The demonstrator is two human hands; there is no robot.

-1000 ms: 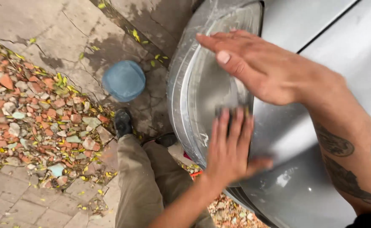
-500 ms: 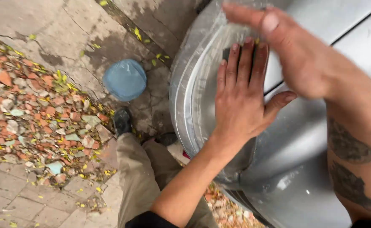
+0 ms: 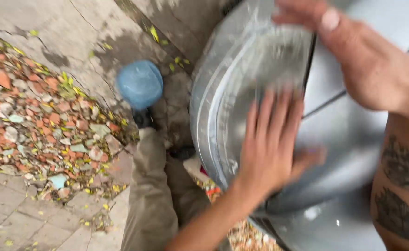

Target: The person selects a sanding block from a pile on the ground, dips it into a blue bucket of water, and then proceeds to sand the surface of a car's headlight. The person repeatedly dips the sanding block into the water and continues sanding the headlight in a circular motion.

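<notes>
While both hands work on it: the silver car panel (image 3: 334,139) fills the right half of the view, curving down toward the ground.
Film: a clear plastic sheet (image 3: 241,93) lies over the rounded end of the panel, wrinkled and shiny, with curved edge lines running down its left side.
Left hand: the left hand (image 3: 269,144) lies flat on the film, palm down, fingers (image 3: 267,111) spread and pointing up, thumb stretched out to the right; it grips nothing and looks blurred.
Left arm: the bare forearm rises from the bottom middle of the frame, slanting up and right to the wrist.
Right hand: the right hand (image 3: 353,51) comes in from the upper right, open, fingers stretched left over the top edge of the film, thumbnail facing up; whether the fingertips touch the film cannot be told.
Right arm: the forearm runs down the right edge and bears dark tattoos.
Below: a leg in khaki trousers (image 3: 151,195) ends in a dark shoe (image 3: 144,118) on the pavement.
Ground: a round blue lid-like object (image 3: 139,83) lies just beyond the shoe on cracked paving (image 3: 74,32).
Far left: red and grey stone chips with yellow leaves (image 3: 32,125) cover the ground.
</notes>
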